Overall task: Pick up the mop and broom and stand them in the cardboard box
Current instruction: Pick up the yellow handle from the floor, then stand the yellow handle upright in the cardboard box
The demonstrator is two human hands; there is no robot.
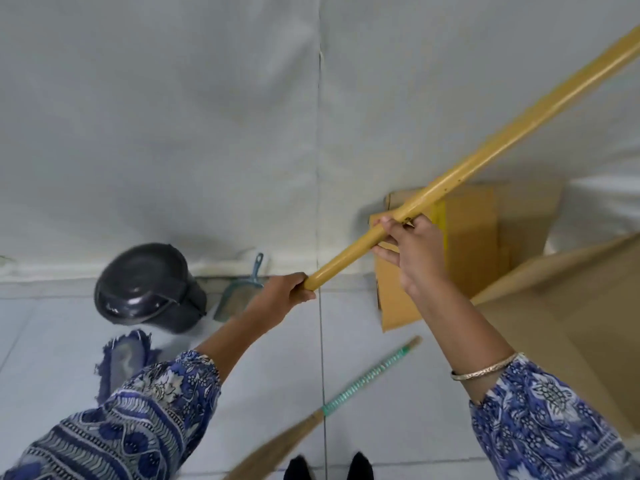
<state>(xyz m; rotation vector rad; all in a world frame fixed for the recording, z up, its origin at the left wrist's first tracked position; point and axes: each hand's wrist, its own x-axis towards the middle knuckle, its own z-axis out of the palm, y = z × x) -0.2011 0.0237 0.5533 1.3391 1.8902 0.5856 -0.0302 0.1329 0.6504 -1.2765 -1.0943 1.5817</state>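
Note:
A long yellow wooden mop handle (485,152) runs diagonally from centre left up to the top right corner. My left hand (282,296) is closed around its lower end. My right hand (414,252) grips it a little higher, in front of the cardboard box (467,244). The blue mop head (126,362) shows low on the left, partly hidden behind my left sleeve. The broom (360,382) lies on the tiled floor near my feet, with a green-wrapped handle and straw bristles at the bottom edge. The box stands open against the wall, with a large flap (554,306) to its right.
A black lidded bucket (149,287) stands by the wall at the left, with a grey-blue dustpan (242,292) leaning beside it. A white sheet covers the wall behind. My dark shoes (329,467) are at the bottom edge.

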